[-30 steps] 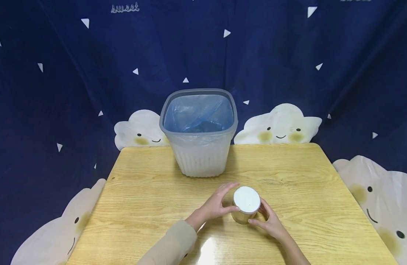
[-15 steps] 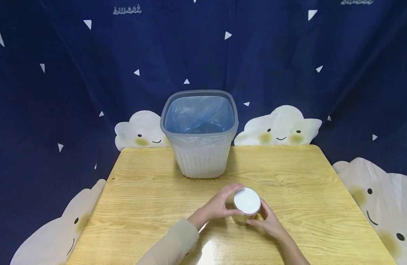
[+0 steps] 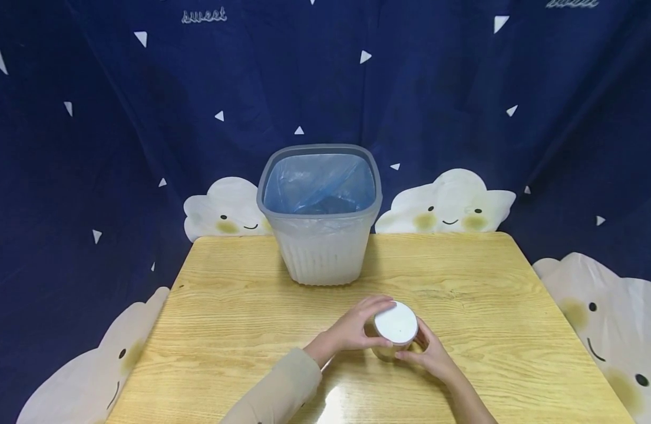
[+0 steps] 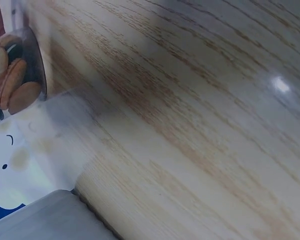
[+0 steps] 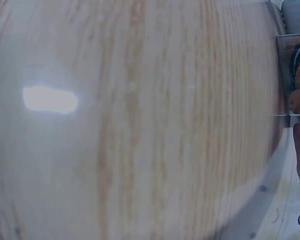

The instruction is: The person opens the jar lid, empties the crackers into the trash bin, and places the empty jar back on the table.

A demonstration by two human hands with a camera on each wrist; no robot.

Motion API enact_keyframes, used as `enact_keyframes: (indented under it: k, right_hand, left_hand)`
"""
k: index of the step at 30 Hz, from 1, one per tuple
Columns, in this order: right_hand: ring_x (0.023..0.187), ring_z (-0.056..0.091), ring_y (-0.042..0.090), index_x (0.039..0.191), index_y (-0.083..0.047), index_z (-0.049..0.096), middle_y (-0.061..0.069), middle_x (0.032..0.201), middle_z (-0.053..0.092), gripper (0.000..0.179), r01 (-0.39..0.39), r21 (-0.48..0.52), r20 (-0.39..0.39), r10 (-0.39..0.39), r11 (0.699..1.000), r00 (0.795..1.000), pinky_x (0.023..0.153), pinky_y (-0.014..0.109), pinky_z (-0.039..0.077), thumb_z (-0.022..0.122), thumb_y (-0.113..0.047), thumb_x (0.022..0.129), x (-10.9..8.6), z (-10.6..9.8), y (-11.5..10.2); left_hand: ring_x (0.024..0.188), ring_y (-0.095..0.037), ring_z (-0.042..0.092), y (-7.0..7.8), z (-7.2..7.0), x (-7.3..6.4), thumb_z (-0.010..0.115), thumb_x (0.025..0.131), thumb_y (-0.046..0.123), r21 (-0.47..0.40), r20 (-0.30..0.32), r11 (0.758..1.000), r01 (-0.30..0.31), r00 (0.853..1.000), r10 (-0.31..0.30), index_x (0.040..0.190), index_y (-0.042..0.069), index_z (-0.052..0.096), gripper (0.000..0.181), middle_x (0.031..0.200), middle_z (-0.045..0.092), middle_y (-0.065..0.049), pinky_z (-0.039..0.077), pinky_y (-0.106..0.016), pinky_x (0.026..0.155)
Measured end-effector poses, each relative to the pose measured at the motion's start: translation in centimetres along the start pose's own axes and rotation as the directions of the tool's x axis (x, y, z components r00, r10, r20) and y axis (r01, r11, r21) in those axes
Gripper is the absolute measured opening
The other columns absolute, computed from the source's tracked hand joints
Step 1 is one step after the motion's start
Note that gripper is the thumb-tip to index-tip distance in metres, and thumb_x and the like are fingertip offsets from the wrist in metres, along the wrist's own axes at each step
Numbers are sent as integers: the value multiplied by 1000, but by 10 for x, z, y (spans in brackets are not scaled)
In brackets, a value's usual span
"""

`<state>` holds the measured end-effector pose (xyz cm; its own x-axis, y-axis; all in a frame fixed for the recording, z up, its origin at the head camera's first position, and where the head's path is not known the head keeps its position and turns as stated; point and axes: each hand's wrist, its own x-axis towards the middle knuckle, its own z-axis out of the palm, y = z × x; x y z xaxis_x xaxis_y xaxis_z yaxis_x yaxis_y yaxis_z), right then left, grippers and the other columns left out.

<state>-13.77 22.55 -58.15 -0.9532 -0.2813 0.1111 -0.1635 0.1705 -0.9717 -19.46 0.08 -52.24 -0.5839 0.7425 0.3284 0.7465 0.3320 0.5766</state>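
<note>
A clear jar [image 3: 385, 353] with a white lid [image 3: 396, 323] stands on the table near its front, right of the middle. My left hand [image 3: 357, 327] comes in from the left, its thumb and fingers curled about the lid's rim. On the other side my right hand [image 3: 432, 355] grips the jar's wall, thumb in front and fingers behind. Part of the jar [image 4: 37, 65] shows at the left edge of the left wrist view, with brownish rounded shapes in or on it. In the right wrist view the jar [image 5: 285, 75] is cut off at the right edge.
Behind the jar stands a pale waste bin [image 3: 325, 250] with a grey rim and a bluish plastic liner. It sits near the back of the wooden table [image 3: 224, 300]. A dark blue cloth [image 3: 436, 88] with white triangles and smiling clouds hangs behind and at both sides.
My left hand has moved slightly right, closing its thumb and fingers onto the lid. The right hand and the jar have stayed almost in place.
</note>
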Motion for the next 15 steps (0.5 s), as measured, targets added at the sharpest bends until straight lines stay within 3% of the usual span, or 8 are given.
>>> enact_keyframes:
  k: [15]
  right_hand:
    - [115,38,-9,141,-3,25,24,140,33,83,3,4,2,-3,1000,1000,96,68,23,72,-3,73,0,1,0]
  left_hand:
    - [129,-17,35,0,3,-1,74,73,38,3,-25,999,32,999,-32,138,19,39,76,141,38,1,34,-43,101]
